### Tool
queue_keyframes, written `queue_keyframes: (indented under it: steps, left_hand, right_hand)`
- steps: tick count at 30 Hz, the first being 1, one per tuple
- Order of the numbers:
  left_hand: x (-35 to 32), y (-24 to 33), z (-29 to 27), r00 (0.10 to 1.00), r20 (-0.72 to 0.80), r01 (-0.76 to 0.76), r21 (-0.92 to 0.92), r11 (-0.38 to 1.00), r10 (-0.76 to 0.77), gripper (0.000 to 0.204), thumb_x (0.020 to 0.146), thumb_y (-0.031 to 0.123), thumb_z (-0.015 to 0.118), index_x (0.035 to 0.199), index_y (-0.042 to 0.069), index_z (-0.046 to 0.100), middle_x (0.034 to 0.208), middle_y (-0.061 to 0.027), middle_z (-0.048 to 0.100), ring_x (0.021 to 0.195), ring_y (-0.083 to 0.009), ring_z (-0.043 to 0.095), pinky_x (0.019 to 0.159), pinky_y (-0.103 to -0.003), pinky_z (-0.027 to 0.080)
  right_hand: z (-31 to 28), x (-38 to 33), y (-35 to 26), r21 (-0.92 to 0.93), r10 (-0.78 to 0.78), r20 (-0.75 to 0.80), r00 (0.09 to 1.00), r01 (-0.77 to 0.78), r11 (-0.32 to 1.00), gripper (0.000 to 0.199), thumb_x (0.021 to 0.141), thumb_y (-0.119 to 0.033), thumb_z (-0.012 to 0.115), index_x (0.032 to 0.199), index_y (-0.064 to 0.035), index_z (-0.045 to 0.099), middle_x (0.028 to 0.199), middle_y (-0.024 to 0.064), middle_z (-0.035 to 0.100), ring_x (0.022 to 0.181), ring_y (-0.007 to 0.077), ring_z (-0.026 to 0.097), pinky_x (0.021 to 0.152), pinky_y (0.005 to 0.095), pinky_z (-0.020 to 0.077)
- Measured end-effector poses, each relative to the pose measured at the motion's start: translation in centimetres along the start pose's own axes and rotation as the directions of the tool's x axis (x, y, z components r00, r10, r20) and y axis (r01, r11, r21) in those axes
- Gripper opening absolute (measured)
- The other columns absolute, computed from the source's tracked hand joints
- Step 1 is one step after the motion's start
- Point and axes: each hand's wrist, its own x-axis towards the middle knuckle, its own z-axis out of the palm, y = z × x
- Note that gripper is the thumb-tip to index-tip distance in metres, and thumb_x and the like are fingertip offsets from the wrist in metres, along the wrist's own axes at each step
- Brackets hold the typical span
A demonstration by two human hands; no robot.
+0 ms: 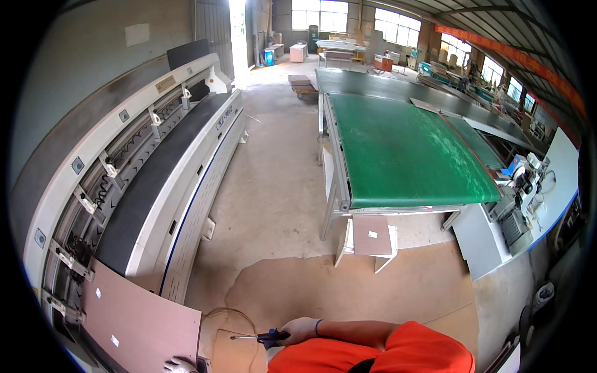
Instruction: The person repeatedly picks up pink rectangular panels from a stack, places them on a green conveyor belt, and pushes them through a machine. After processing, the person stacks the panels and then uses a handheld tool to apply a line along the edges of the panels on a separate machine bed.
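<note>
In my right hand (303, 329), which wears a pale knit glove with a blue cuff, is a dark blow gun with a thin metal nozzle (245, 337) pointing left. A thin yellowish hose (239, 313) curves over the floor behind it. My left hand (180, 365), also gloved, is at the near right side of a pinkish-brown panel (143, 317), fingers over its surface; the lower picture edge cuts off part of it. The panel bears two small white labels and lies at the near end of the long machine's black belt (149, 193).
The white machine (186, 224) with a row of clamps runs along the left wall. To the right stands a green conveyor table (410, 149). Before it, a small white stand (387, 255) carries a brown board (371, 235). Brown sheeting (348, 292) covers the near floor. Motors (516, 224) sit far right.
</note>
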Motion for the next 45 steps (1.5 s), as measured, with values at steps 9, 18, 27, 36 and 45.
queue_keyframes:
  steps: [9, 18, 27, 36, 45]
  left_hand:
    - [-2.3, 1.1, -6.8, 0.995, 0.103, 0.022, -0.249, 0.968, 0.004, 0.068, 0.102, 0.06, 0.046, 0.134, 0.003, 0.063, 0.135, -0.0248, 0.062, 0.128, -0.0411, 0.057, 0.107, -0.056, 0.048]
    - [-0.8, -3.1, -1.5, 0.936, -0.209, -0.281, 0.032, 0.959, 0.281, 0.049, 0.101, 0.053, 0.052, 0.124, 0.013, 0.068, 0.114, -0.0208, 0.071, 0.106, -0.0357, 0.068, 0.091, -0.051, 0.057]
    - [-0.4, 1.6, -5.6, 0.922, -0.242, -0.324, -0.051, 0.945, 0.303, 0.049, 0.102, 0.053, 0.053, 0.126, 0.014, 0.068, 0.113, -0.0199, 0.071, 0.105, -0.0344, 0.068, 0.09, -0.051, 0.058]
    - [0.1, 4.1, -6.5, 0.899, -0.263, -0.367, -0.019, 0.93, 0.349, 0.048, 0.102, 0.053, 0.053, 0.127, 0.014, 0.067, 0.112, -0.019, 0.071, 0.105, -0.0331, 0.068, 0.089, -0.05, 0.058]
    - [0.2, 4.1, -5.0, 0.912, -0.231, -0.381, -0.173, 0.908, 0.339, 0.048, 0.103, 0.053, 0.054, 0.129, 0.015, 0.066, 0.112, -0.0181, 0.071, 0.104, -0.0318, 0.069, 0.088, -0.049, 0.059]
  right_hand:
    - [-0.8, -0.6, 0.5, -0.056, -0.059, 0.032, 0.998, 0.06, 0.997, 0.044, 0.088, -0.044, 0.067, 0.115, -0.0098, 0.074, 0.102, 0.0219, 0.076, 0.095, 0.0418, 0.071, 0.086, 0.0487, 0.0531]
    - [-0.7, 0.1, 0.2, -0.062, -0.028, 0.036, 0.999, 0.03, 0.998, 0.041, 0.081, -0.036, 0.071, 0.111, -0.008, 0.076, 0.098, 0.0202, 0.076, 0.095, 0.0407, 0.071, 0.084, 0.0488, 0.0538]
    - [1.1, 0.5, 0.7, 0.106, -0.013, -0.033, 0.999, 0.017, 0.994, 0.032, 0.08, -0.03, 0.075, 0.103, -0.0078, 0.078, 0.093, 0.0182, 0.076, 0.091, 0.0358, 0.072, 0.081, 0.0471, 0.0533]
    - [0.9, 0.2, 0.6, 0.032, -0.022, -0.027, 0.999, 0.023, 0.999, 0.035, 0.078, -0.032, 0.074, 0.103, -0.0086, 0.078, 0.095, 0.0188, 0.076, 0.094, 0.0391, 0.073, 0.082, 0.0491, 0.0541]
    - [0.9, 0.5, -0.4, -0.075, 0.021, -0.149, 0.989, -0.033, 0.997, 0.042, 0.081, -0.044, 0.07, 0.104, -0.0101, 0.08, 0.094, 0.0193, 0.077, 0.089, 0.0407, 0.074, 0.081, 0.0494, 0.0557]
